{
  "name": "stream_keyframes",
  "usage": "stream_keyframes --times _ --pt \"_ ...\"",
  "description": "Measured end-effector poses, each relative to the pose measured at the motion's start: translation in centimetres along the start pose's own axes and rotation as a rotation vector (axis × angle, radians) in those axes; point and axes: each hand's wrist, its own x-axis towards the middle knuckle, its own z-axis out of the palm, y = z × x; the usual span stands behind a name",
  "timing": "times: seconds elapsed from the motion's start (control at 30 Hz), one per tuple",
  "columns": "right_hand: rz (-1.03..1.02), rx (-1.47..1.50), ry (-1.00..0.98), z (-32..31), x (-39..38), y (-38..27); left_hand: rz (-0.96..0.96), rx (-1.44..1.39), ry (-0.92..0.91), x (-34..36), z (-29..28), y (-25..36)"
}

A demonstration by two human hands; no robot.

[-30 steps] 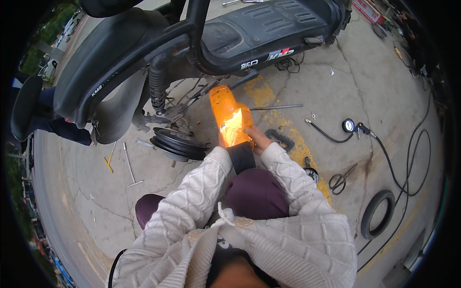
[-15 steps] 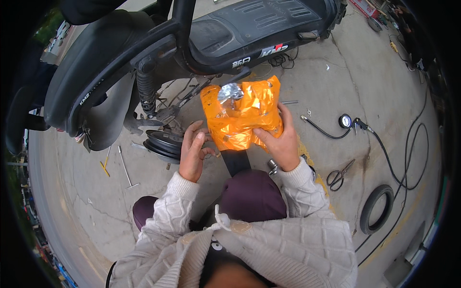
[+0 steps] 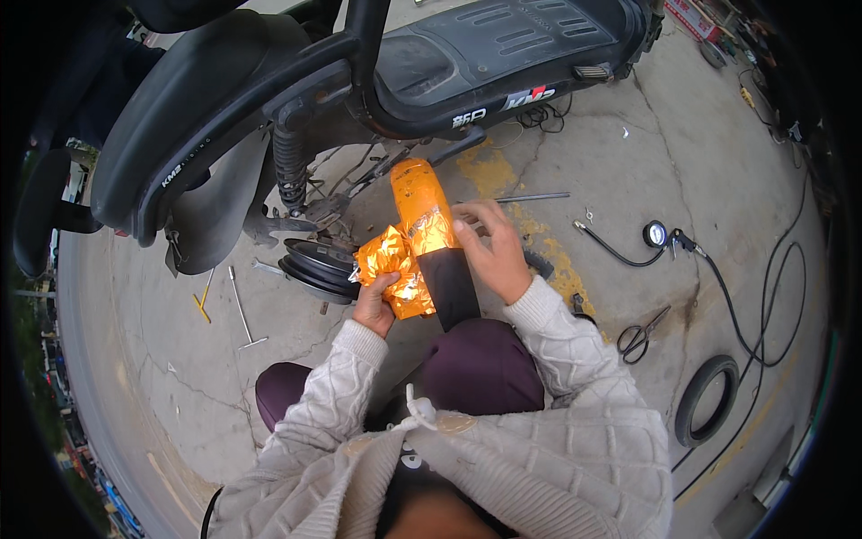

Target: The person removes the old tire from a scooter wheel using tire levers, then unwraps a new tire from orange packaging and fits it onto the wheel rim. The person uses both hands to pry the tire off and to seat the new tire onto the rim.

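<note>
As the crumpled orange foil (image 3: 384, 254) bunches up above the ground, it's the left hand (image 3: 373, 310) that has it, thumb and fingers closed tight on its lower edge. Right up against it is the long orange-wrapped piece (image 3: 419, 198), with a black band (image 3: 450, 283) running from its lower end down to the purple-clad knee (image 3: 480, 368). Over comes the right hand (image 3: 496, 256), fingers parted and loosely bent, gripping nothing, at that piece's right edge; whether the fingertips touch, I can't tell! Just left of the foil lies a black wheel rim (image 3: 314, 267), and beyond, the dark scooter (image 3: 503, 54) fills the top. Out right: a pressure gauge (image 3: 655, 234) on its hose, scissors (image 3: 634, 341) and a small black tyre (image 3: 682, 404). Out left, a T-handled wrench (image 3: 241, 310).
</note>
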Motion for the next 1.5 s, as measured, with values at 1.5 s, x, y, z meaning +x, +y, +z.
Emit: stream_keyframes --times 1.5 --pt "0.697 0.602 0.142 -2.7 -2.2 8.2 -0.036 0.269 -0.158 9.2 4.1 -3.2"
